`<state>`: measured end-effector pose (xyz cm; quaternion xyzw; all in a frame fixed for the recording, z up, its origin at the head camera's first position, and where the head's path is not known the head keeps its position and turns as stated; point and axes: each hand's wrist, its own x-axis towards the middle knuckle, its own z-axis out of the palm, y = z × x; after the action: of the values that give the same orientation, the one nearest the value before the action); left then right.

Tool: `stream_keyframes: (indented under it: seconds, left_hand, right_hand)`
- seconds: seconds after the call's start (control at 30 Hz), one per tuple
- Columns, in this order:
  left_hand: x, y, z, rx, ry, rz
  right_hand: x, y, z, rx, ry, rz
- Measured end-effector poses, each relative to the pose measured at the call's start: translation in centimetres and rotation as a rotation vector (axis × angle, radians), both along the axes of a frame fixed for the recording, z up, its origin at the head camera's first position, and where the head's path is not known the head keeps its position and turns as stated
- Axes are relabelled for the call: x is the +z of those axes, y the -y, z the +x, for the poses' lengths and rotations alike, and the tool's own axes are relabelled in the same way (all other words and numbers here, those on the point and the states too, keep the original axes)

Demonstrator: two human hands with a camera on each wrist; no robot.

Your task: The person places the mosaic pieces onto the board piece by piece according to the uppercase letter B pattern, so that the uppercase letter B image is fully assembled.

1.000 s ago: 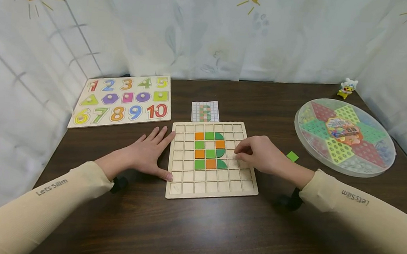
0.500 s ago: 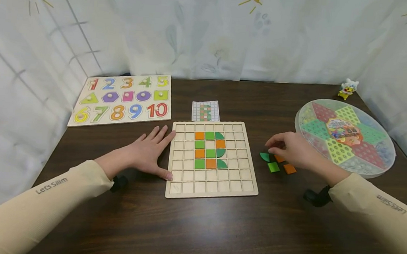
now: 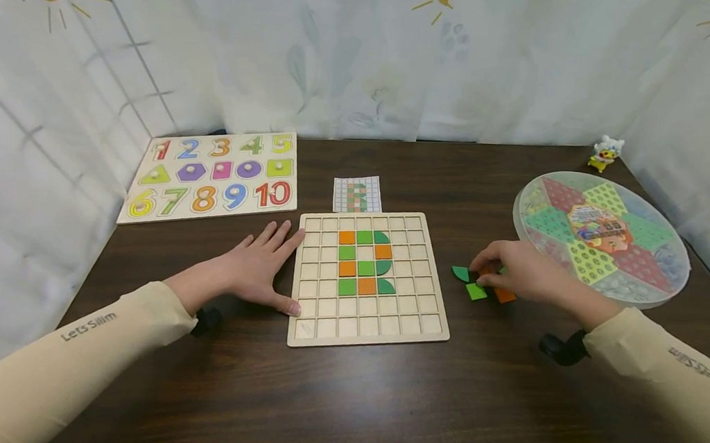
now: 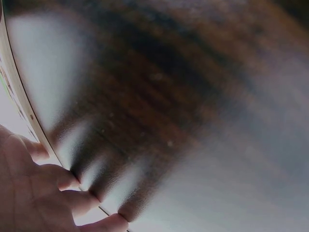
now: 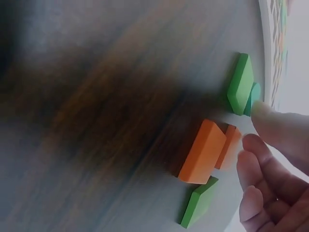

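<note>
A square wooden grid board [image 3: 316, 312] lies mid-table, with orange and light green square tiles and dark green curved tiles in its cells. My left hand [image 3: 258, 262] lies spread at the board's left edge, thumb on its rim and fingers straight. Right of the board my right hand [image 3: 517, 269] reaches down among loose tiles. In the right wrist view its thumb and index finger stand apart, fingertips close to an orange tile [image 5: 228, 147]. Around them lie another orange tile [image 5: 203, 152], light green tiles [image 5: 240, 87] and a dark green curved tile [image 3: 460, 273].
Behind the board lies a small printed pattern card [image 3: 357, 194]. A number puzzle board [image 3: 211, 177] sits at the back left. To the right is a round game box [image 3: 600, 237], with a small figurine [image 3: 606, 154] at the back. Pale curtains [image 3: 343, 54] surround the table.
My right hand has gone from above the board's right side to the loose tiles and lowered among them. My left hand has stayed at the board's edge.
</note>
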<state>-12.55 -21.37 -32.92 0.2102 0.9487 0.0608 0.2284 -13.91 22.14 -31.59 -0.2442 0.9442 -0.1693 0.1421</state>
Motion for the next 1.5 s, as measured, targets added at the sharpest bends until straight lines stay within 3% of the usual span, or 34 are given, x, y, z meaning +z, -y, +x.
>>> stream_keyframes:
  seconds: [0.33, 0.63, 0.8, 1.0, 1.5]
  left_hand:
    - [0.2, 0.0, 0.0, -0.001, -0.007, 0.004]
    - [0.2, 0.0, 0.0, -0.002, -0.008, 0.000]
    - [0.2, 0.0, 0.0, -0.003, -0.005, -0.003]
    - [0.2, 0.0, 0.1, -0.010, -0.010, 0.008]
    - [0.0, 0.0, 0.2, -0.011, -0.012, 0.012]
  right_hand:
    - [-0.2, 0.1, 0.6, 0.078, -0.005, 0.024]
    - [-0.4, 0.0, 1.2, 0.121, -0.067, 0.019]
    - [-0.3, -0.2, 1.0, 0.094, -0.096, 0.012]
    - [0.0, -0.4, 0.3, 0.075, -0.124, 0.080]
    - [-0.1, -0.3, -0.9, 0.059, -0.088, 0.132]
